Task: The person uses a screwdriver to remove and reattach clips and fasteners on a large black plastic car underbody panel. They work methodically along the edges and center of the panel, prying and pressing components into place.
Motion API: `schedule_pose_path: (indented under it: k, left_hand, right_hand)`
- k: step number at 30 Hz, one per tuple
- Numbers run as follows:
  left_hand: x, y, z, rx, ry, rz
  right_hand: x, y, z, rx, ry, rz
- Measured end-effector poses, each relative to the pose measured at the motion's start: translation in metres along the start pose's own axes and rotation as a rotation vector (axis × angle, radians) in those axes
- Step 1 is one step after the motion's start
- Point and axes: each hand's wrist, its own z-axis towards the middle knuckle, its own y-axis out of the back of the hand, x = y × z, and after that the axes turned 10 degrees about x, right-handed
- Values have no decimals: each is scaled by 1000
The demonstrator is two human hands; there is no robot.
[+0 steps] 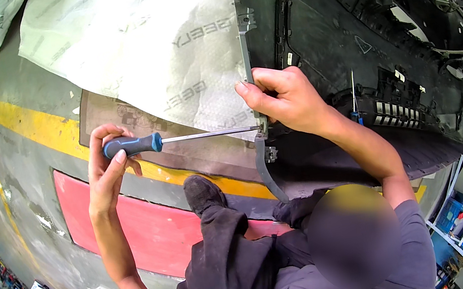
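My left hand [110, 160] is closed around the blue-and-black handle of a screwdriver [206, 134]. Its long metal shaft lies level, pointing right, and the tip meets a small bracket at the edge of a large black plastic bumper cover [324, 39]. My right hand [287, 96] is closed on that same edge just above the tip, with the thumb lying near the rim. What its curled fingers press on is partly hidden. The bumper's inner side shows clips, slots and ribs.
A white padded sheet [135, 32] lies left of the bumper over brown cardboard [181, 131]. Another thin tool with a blue end [355, 102] rests on the bumper. Yellow stripes and a red patch [134, 220] mark the floor. Blue shelving [456, 224] stands right, a car wheel [454, 3] beyond.
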Motion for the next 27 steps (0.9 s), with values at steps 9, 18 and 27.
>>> schedule_pose_path:
  k: [9,18,27]
  left_hand:
    - [-13,7,20,33,15,145]
    - [21,19,17,-214,290,399]
    - [0,5,14,-35,60,77]
  right_hand:
    - [-1,-1,-1,-46,45,-28]
    - [1,-4,-4,-51,62,-77]
    - [-7,-6,-2,-68,108,-64]
